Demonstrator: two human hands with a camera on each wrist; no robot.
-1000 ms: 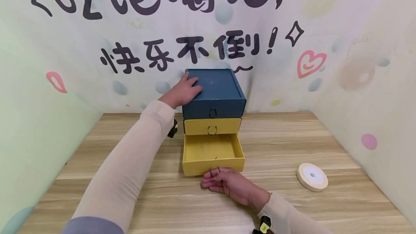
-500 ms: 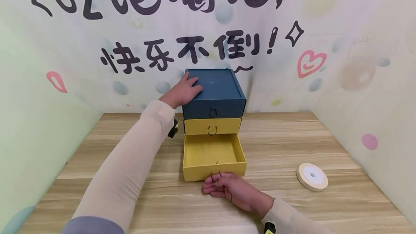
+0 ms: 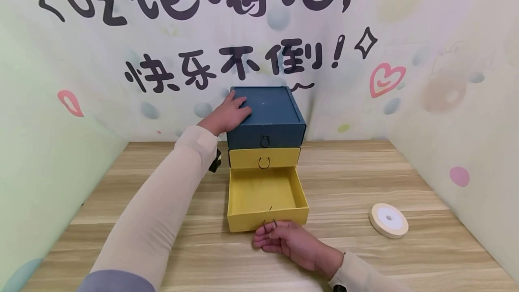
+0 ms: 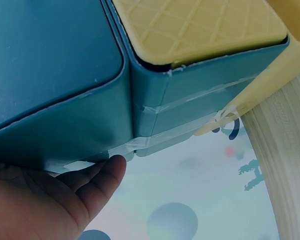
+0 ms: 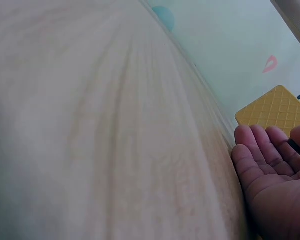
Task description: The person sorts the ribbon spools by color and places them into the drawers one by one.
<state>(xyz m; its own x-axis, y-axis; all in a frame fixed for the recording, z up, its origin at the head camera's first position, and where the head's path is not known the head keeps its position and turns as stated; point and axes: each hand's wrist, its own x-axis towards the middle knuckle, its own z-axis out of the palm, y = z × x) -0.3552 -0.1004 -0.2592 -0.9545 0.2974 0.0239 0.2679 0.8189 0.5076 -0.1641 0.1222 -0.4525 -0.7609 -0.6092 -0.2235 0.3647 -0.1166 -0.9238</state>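
Observation:
A small blue drawer cabinet [image 3: 273, 102] stands against the back wall. Its lowest yellow drawer [image 3: 243, 223] sticks far out toward me, with nothing lying in it. My right hand [image 3: 293, 243] holds this drawer's black loop pull [image 5: 297, 149], thumb against curled fingers, palm up close above the table. My left hand [image 3: 227, 115] rests on the cabinet's top left edge, its fingers spread over the top; the left wrist view shows its thumb side along the blue side wall. Between the blue top drawer [image 3: 247, 135] and the lowest one, a yellow drawer [image 3: 243, 158] sits closed.
A flat cream roll with a white core, like a ribbon spool [image 3: 388, 221], lies on the wooden table [image 3: 348, 184] to the right. A printed cloth backdrop [image 3: 340, 116] rises behind the cabinet, and light walls flank the table.
The lowest drawer has slid farther out toward me, my right hand drawing back with its pull. My left hand has stayed on the cabinet.

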